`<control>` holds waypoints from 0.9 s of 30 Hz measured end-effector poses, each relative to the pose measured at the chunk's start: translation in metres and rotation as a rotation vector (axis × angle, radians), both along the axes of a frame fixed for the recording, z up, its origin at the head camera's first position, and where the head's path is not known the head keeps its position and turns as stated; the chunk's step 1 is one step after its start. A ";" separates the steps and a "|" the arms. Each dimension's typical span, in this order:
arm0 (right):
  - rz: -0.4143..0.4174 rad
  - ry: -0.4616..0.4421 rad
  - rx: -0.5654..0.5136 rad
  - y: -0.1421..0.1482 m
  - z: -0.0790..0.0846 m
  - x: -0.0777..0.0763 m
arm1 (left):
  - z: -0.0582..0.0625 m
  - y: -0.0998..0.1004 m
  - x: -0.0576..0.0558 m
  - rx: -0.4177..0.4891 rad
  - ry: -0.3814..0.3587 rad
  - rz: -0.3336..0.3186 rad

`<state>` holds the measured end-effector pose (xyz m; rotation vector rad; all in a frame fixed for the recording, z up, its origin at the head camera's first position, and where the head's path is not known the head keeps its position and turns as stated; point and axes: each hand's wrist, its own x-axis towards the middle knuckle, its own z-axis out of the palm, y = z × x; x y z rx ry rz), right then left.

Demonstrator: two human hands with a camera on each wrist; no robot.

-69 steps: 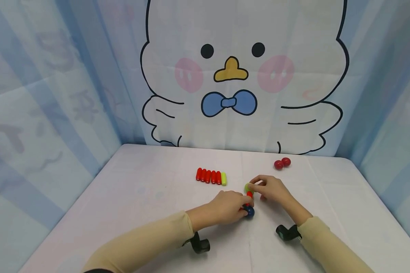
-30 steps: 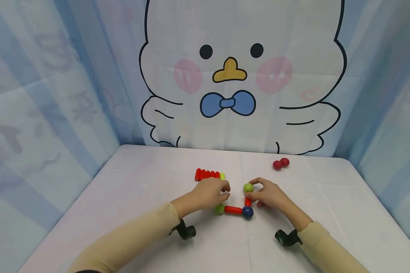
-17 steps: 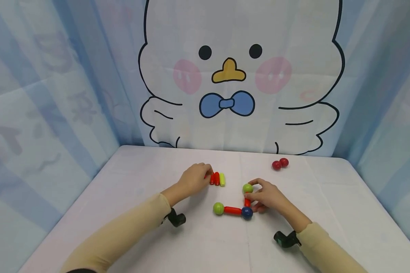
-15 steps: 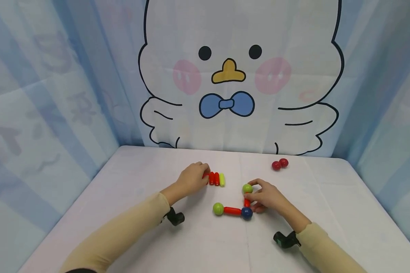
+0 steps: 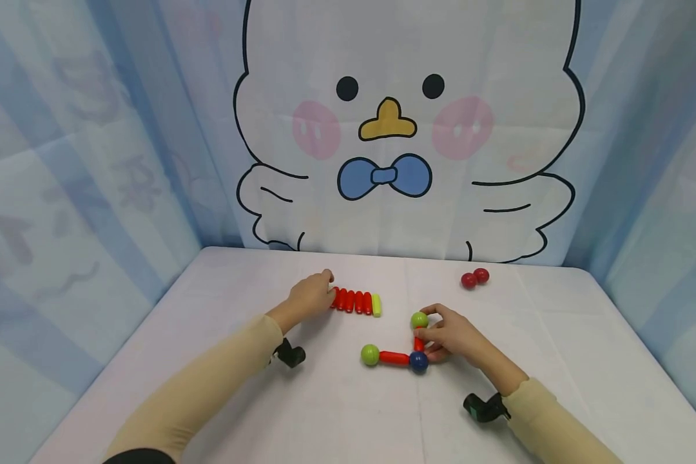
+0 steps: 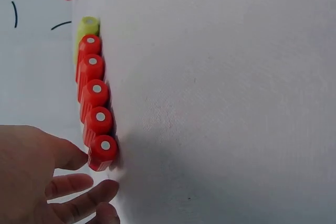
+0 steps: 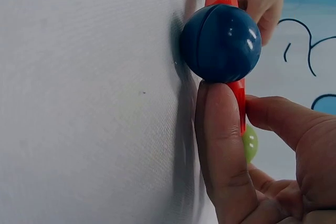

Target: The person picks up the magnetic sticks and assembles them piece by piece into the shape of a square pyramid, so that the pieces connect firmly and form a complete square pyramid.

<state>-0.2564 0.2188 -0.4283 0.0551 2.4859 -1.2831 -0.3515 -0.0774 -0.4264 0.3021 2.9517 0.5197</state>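
My left hand [image 5: 309, 296] is at the left end of a row of red magnetic rods [image 5: 350, 301]. Its thumb is at the endmost rod [image 6: 103, 149] in the left wrist view, while the other fingers are spread below it. One yellow-green rod [image 5: 376, 305] closes the row on the right. My right hand [image 5: 455, 332] pinches a red magnetic rod [image 5: 419, 345] between thumb and fingers. That rod joins a green ball [image 5: 419, 320] to a blue ball [image 5: 419, 362]. From the blue ball, another red rod [image 5: 394, 358] runs left to a second green ball [image 5: 370, 355], forming an L.
Two dark red balls [image 5: 475, 278] lie together near the back right of the white table [image 5: 325, 412]. Behind the table hangs a curtain [image 5: 406, 219] with a cartoon bird. Each wrist wears a small black camera [image 5: 484, 408].
My left hand has left the joined rods and balls, gone to the row, then slid to its left end, uncovering red rods. The right hand has kept hold of its rod throughout the last second.
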 end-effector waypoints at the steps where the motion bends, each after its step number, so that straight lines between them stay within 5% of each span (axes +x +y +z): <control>1: 0.001 0.000 0.001 0.000 0.000 0.000 | 0.000 -0.001 -0.001 0.008 -0.017 0.000; 8: -0.001 -0.006 -0.002 0.000 0.002 0.002 | 0.000 -0.004 -0.005 0.004 -0.067 -0.024; 27: -0.005 -0.022 -0.007 -0.001 0.002 0.003 | 0.023 0.015 0.022 -0.376 -0.081 0.000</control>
